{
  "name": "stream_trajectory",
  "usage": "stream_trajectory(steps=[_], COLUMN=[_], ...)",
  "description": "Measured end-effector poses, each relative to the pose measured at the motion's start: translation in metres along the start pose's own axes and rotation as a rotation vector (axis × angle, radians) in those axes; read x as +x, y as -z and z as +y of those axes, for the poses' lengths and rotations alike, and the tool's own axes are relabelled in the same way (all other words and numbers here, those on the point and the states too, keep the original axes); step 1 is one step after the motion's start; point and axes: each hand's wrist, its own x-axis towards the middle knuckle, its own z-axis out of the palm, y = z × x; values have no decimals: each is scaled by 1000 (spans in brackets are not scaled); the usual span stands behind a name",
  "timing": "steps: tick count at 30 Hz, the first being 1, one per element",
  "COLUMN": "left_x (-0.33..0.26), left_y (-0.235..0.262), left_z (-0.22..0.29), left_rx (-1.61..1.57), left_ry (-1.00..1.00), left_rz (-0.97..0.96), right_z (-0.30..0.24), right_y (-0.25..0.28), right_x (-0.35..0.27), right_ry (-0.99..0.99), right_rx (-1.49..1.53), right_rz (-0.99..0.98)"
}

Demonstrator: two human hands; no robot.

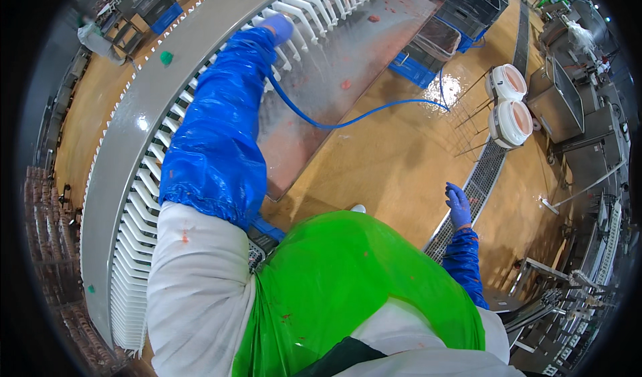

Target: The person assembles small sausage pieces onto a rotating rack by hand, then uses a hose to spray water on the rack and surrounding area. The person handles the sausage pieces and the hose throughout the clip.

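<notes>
My left hand (278, 28), in a purple glove and blue sleeve, reaches forward over a row of white angled slats (302, 11) along a long curved grey machine rim (157, 63). A blue hose (354, 119) rises from the floor side to the left wrist and disappears behind the sleeve. That hand looks closed around it, though the grip itself is hidden. Beneath the slats lies a wet metal tray (321, 89) with reddish scraps on it. Off to the right, my right hand (458, 206) hangs over the floor, gloved, holding nothing, its fingers loosely apart.
Two white buckets (511, 124) with pinkish contents stand in a wire frame to the right. Dark bins on blue bases (413, 71) stand beyond the tray. A drain grate (485, 174) crosses the wet tan floor. Steel equipment (558, 99) lines the right side.
</notes>
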Motion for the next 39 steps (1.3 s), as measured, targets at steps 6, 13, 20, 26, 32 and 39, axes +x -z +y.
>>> stream_trajectory(steps=[6,13,20,26,32,39], left_x=[67,59,112,139,193,239], left_y=[24,-40,60,-24,38,-79], left_z=[-70,45,-25,42,7,2], left_rx=[312,-55,268,156,570,-8], left_ry=[-191,1,-266,-279,-377,-58], left_rz=[94,14,50,-44,21,137], right_z=[-7,-34,-75,-88,-90,-87], right_y=[29,3,-13,-24,-23,-24], right_x=[37,68,117,131,134,186], right_ry=[7,22,123,120,73,128], right_rx=[3,41,-73,-52,-34,-17], right_rz=[19,-26,-76,-21,24,-89])
